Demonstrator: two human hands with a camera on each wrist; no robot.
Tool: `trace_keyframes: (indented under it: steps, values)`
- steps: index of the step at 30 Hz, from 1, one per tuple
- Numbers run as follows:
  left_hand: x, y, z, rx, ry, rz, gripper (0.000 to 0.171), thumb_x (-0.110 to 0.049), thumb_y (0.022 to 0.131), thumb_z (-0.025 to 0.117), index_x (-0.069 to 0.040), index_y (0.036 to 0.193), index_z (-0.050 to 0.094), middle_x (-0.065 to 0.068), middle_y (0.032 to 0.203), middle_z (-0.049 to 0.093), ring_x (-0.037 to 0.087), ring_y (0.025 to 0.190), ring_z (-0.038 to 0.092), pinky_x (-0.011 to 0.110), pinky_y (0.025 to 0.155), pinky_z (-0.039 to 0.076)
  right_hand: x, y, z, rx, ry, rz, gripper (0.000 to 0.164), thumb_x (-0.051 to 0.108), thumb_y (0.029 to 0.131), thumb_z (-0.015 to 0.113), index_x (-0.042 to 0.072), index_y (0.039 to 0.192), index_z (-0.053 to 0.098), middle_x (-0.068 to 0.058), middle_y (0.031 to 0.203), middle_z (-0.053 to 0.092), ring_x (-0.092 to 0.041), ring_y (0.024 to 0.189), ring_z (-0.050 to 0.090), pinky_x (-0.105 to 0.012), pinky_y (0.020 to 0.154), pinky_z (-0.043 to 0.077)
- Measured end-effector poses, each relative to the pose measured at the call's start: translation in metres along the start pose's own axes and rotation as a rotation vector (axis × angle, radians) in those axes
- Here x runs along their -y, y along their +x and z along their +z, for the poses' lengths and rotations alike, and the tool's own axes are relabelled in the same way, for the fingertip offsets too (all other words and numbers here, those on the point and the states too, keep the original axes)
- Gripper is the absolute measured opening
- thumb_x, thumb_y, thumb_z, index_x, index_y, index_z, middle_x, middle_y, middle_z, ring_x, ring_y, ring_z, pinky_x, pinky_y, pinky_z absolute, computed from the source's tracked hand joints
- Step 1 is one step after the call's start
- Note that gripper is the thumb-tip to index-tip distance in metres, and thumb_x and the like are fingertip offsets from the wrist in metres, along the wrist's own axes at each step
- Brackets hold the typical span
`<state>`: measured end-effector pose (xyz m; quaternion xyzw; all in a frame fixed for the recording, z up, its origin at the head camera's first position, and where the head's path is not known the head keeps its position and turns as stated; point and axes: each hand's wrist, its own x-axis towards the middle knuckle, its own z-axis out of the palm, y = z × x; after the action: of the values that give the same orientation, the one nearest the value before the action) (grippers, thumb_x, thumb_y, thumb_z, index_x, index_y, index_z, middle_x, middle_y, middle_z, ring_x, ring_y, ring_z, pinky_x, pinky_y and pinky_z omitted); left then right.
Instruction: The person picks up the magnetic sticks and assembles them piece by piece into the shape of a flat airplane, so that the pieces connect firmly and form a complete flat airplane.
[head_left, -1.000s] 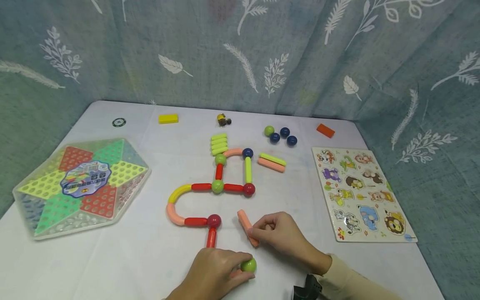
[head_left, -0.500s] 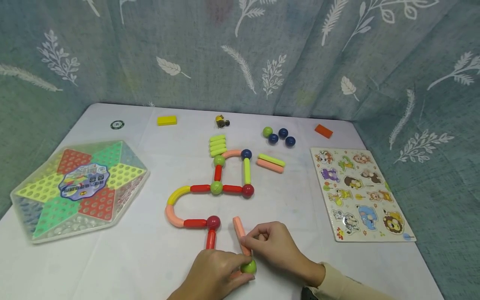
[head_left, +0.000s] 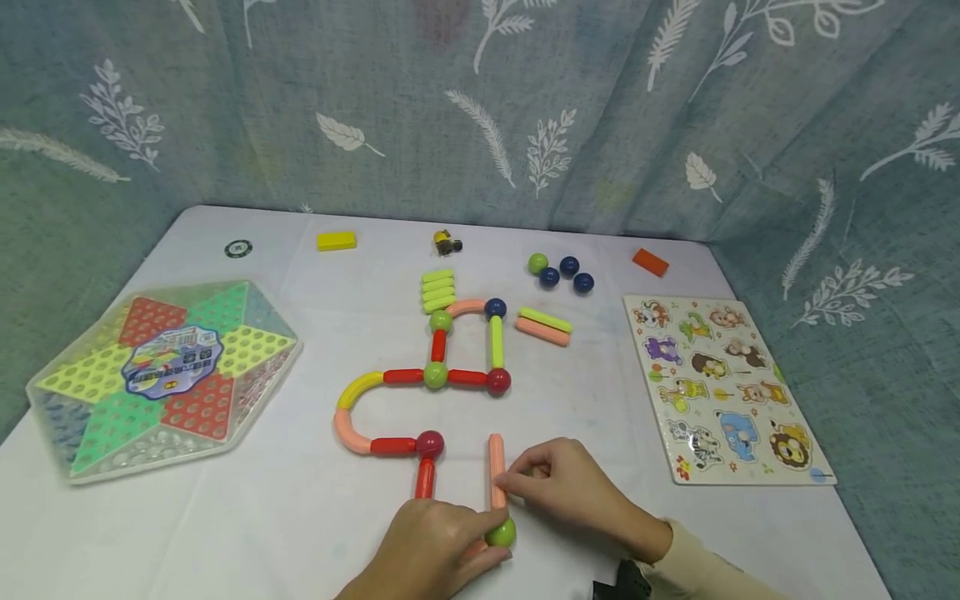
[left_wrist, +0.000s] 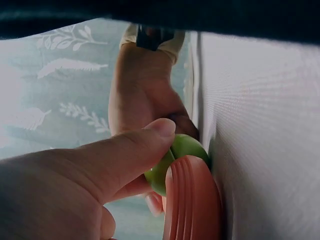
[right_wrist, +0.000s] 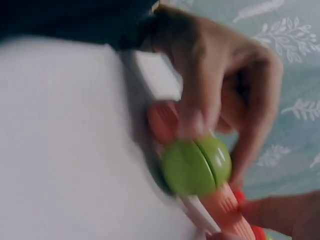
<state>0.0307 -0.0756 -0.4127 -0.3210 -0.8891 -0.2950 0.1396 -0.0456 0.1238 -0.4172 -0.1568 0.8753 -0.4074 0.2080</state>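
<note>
My left hand point(head_left: 429, 546) pinches a green ball point(head_left: 502, 533) between thumb and fingers, low over the white tablecloth. A ridged, curved pink rod point(left_wrist: 192, 200) meets that ball in the left wrist view; in the head view the hand mostly covers it. My right hand point(head_left: 570, 492) pinches a straight pink rod point(head_left: 497, 467) between thumb and forefinger. This rod points away from me, its near end at the green ball. Left of it, a red rod point(head_left: 424, 480) runs from a red ball point(head_left: 430, 444) to beneath the left hand.
A chain of rods and balls, including a red ball point(head_left: 498, 382), continues farther back. Short lime rods point(head_left: 438, 290), spare long rods point(head_left: 543, 332) and loose balls point(head_left: 569, 266) lie behind. A hexagonal game board point(head_left: 165, 375) flanks the left, an animal puzzle point(head_left: 727, 392) the right.
The right hand has brought the straight pink rod's near end to the green ball and turned the rod from a slant to nearly straight ahead. The left hand stays almost still.
</note>
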Motion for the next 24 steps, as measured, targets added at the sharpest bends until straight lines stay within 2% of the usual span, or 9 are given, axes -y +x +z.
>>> trace_keyframes:
  steps: [3,7,10,13,17,20,24]
  values:
    - [0.000,0.001,-0.001,0.021,-0.011,-0.005,0.019,-0.038,0.074,0.078,-0.024,0.084,0.070,-0.022,0.052,0.037,-0.011,0.048,0.025,0.007,0.045,0.018,-0.003,0.003,-0.005,-0.008,-0.013,-0.008,0.023,0.052,0.078,0.068,0.031,0.085,0.070,0.008,0.045,0.038,-0.005,0.040,0.033,-0.023,0.039,0.022]
    - [-0.001,0.001,-0.002,0.034,-0.023,-0.005,0.022,-0.036,0.074,0.078,-0.022,0.090,0.072,-0.022,0.053,0.044,-0.011,0.048,0.028,0.006,0.045,0.021,-0.005,0.009,-0.009,-0.053,0.004,-0.029,0.030,0.048,0.081,0.068,0.032,0.106,0.065,0.006,0.046,0.038,-0.006,0.040,0.032,-0.023,0.038,0.022]
    - [-0.001,0.002,-0.002,0.017,-0.018,0.018,0.022,-0.034,0.074,0.079,-0.021,0.090,0.072,-0.021,0.054,0.047,-0.011,0.049,0.029,0.005,0.046,0.022,-0.006,0.014,-0.010,-0.060,0.000,-0.055,0.028,0.045,0.083,0.067,0.032,0.107,0.066,0.006,0.046,0.039,-0.005,0.040,0.032,-0.023,0.039,0.023]
    - [-0.002,0.002,-0.002,0.014,-0.017,0.031,0.021,-0.033,0.074,0.079,-0.021,0.090,0.072,-0.021,0.055,0.048,-0.011,0.050,0.030,0.005,0.046,0.023,-0.006,0.018,-0.013,-0.042,-0.013,-0.067,0.020,0.043,0.084,0.066,0.033,0.102,0.068,0.007,0.046,0.040,-0.005,0.040,0.033,-0.022,0.039,0.023]
    - [-0.002,0.002,-0.004,0.064,-0.048,0.008,0.023,-0.035,0.076,0.077,-0.020,0.093,0.073,-0.019,0.060,0.057,-0.013,0.051,0.036,0.004,0.048,0.029,-0.006,0.023,-0.021,-0.051,-0.029,-0.085,0.016,0.039,0.086,0.066,0.031,0.100,0.069,0.006,0.047,0.041,-0.007,0.041,0.035,-0.023,0.039,0.025]
    - [-0.002,0.002,-0.005,0.094,-0.068,-0.003,0.025,-0.036,0.077,0.076,-0.019,0.095,0.073,-0.017,0.066,0.064,-0.014,0.054,0.043,0.005,0.052,0.036,-0.008,0.034,-0.037,-0.123,-0.054,-0.090,0.016,0.036,0.087,0.066,0.029,0.100,0.070,0.003,0.049,0.044,-0.009,0.042,0.038,-0.024,0.039,0.028]
    - [-0.002,0.002,-0.004,0.089,-0.075,0.002,0.024,-0.035,0.076,0.077,-0.020,0.095,0.073,-0.017,0.067,0.064,-0.013,0.054,0.045,0.006,0.054,0.037,-0.017,0.063,-0.074,-0.305,-0.092,-0.076,0.019,0.036,0.087,0.065,0.025,0.101,0.071,0.000,0.052,0.047,-0.014,0.044,0.041,-0.026,0.039,0.030]
